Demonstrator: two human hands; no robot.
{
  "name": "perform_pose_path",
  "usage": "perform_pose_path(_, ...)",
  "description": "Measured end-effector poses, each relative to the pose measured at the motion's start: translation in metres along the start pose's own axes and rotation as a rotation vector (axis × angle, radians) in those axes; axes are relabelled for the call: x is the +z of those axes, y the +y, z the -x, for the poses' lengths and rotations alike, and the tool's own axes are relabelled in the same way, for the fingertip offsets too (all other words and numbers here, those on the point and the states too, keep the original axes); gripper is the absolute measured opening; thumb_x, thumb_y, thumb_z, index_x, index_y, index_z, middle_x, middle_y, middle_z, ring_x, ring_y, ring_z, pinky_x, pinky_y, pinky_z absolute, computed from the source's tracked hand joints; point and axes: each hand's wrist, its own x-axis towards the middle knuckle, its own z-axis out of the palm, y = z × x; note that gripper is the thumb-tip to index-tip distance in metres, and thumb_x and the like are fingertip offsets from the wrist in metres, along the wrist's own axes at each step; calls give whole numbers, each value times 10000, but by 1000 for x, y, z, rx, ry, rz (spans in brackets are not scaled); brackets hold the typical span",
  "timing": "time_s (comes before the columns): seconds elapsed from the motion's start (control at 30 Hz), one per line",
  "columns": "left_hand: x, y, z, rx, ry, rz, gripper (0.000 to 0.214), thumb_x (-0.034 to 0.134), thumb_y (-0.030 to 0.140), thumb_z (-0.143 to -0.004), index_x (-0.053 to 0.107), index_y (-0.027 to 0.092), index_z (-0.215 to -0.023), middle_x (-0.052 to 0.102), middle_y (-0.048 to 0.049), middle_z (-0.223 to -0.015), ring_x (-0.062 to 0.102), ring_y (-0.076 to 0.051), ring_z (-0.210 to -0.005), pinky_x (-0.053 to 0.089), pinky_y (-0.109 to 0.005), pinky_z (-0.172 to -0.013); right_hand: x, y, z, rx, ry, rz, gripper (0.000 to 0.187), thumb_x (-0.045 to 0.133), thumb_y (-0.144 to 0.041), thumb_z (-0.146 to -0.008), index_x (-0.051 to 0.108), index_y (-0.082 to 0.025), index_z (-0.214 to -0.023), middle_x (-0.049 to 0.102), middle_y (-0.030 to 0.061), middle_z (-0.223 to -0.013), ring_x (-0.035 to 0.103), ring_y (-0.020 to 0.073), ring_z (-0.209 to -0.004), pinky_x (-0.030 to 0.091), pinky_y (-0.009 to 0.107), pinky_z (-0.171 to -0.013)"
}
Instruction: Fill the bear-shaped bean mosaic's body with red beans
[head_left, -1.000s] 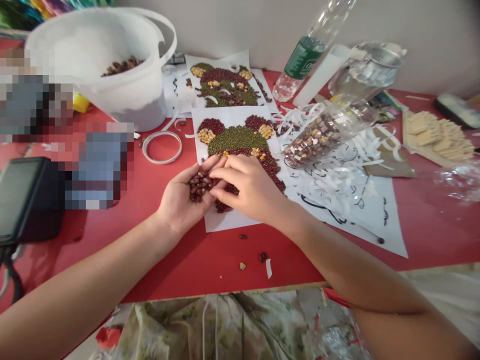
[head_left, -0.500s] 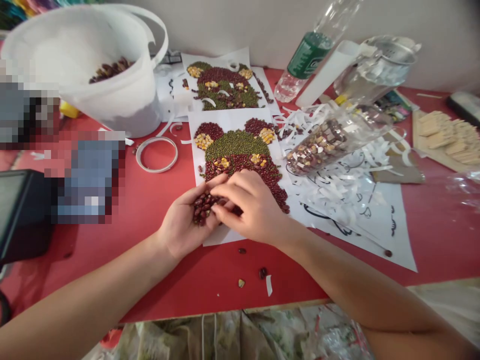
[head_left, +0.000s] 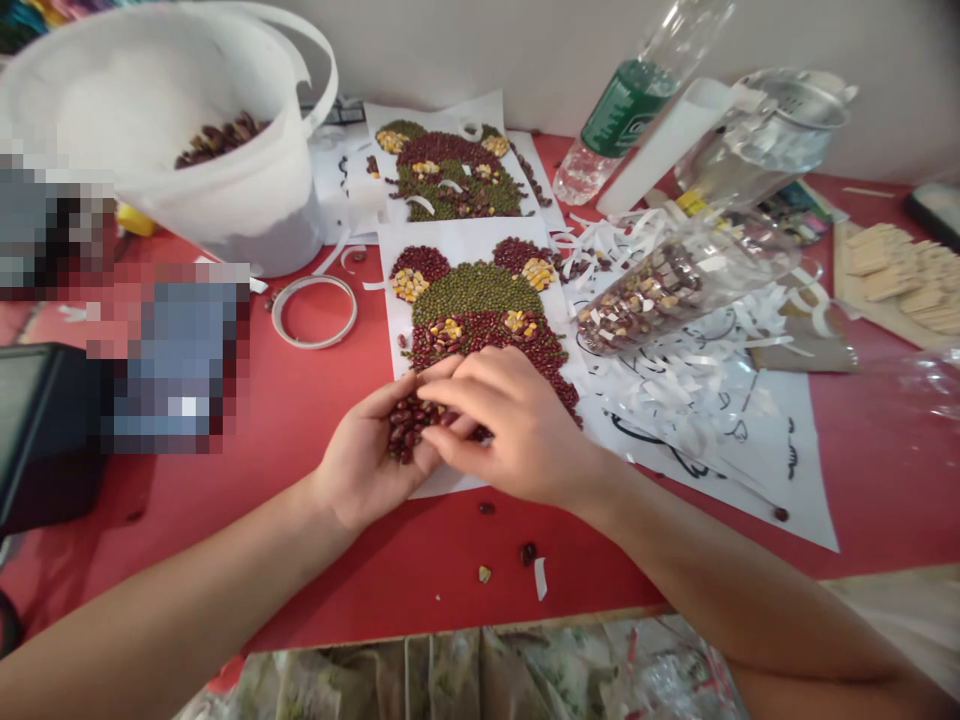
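My left hand lies palm up over the lower edge of a paper sheet, cupped around a small heap of dark red beans. My right hand rests beside it, fingers pinched together among those beans. Under both hands lies a bear picture made of red beans, green beans and corn kernels glued on white paper. The picture's lower part is hidden by my hands.
A second bean picture lies behind the first. A white bucket with beans stands at the back left, a tape ring near it. A plastic bag of mixed seeds, paper scraps, a bottle and wooden sticks lie right. Loose beans sit near the table edge.
Both hands have stayed together over the paper while the view tilted, so they sit a little lower in frame. The right fingers keep picking in the left palm.
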Motion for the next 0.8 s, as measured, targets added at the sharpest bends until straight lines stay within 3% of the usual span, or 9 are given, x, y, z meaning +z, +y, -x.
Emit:
perform_pose_path(0.13,3,17,-8,206,-6,28,386,294,194,-1013,640,89,-1150,781,-87,-821,779,-189,-853,650,-266,-773,-6,26,-19,201,85,-109,178,520,-162,-941,694,-177,-975,676,25,-898,591,119,-774,438,252,-718)
perform_pose_path(0.27,-1,42,-18,463,10,42,417,315,169,-997,508,102,-1361,788,-62,-884,767,-176,-955,617,-282,-908,1,47,-51,299,-146,14,145,580,-166,-904,704,-160,-980,669,44,-939,585,146,-823,421,280,-772)
perform_pose_path(0.33,-5,52,-22,545,4,47,434,313,172,-995,481,106,-1389,789,-66,-918,761,-169,-983,595,-282,-953,8,48,-66,232,-307,103,151,569,-169,-906,707,-153,-966,669,70,-982,591,180,-913,412,302,-816)
perform_pose_path(0.47,-11,61,-25,573,-20,45,451,320,167,-991,450,87,-1415,787,-83,-947,754,-165,-1009,575,-277,-982,22,39,-85,116,-500,266,212,524,-113,-891,693,-111,-1019,669,134,-1118,594,251,-1049,421,341,-853)
perform_pose_path(0.6,-14,61,-26,574,-29,39,454,326,158,-985,446,71,-1415,786,-103,-960,760,-168,-987,581,-281,-969,28,34,-92,142,-560,298,281,507,-79,-869,661,-79,-1104,668,164,-1159,604,257,-1092,445,356,-906)
perform_pose_path(0.73,-15,59,-26,559,-29,32,444,327,163,-981,469,81,-1394,785,-106,-978,756,-171,-1002,585,-284,-961,25,39,-96,188,-617,250,169,534,-119,-850,672,-103,-946,677,170,-1076,620,258,-1024,463,370,-879)
perform_pose_path(0.8,-13,57,-26,551,-31,32,445,329,167,-979,475,81,-1390,787,-102,-965,757,-176,-1000,589,-288,-956,18,42,-97,244,-578,193,145,532,-134,-859,655,-123,-933,667,154,-1082,615,239,-994,466,361,-869)
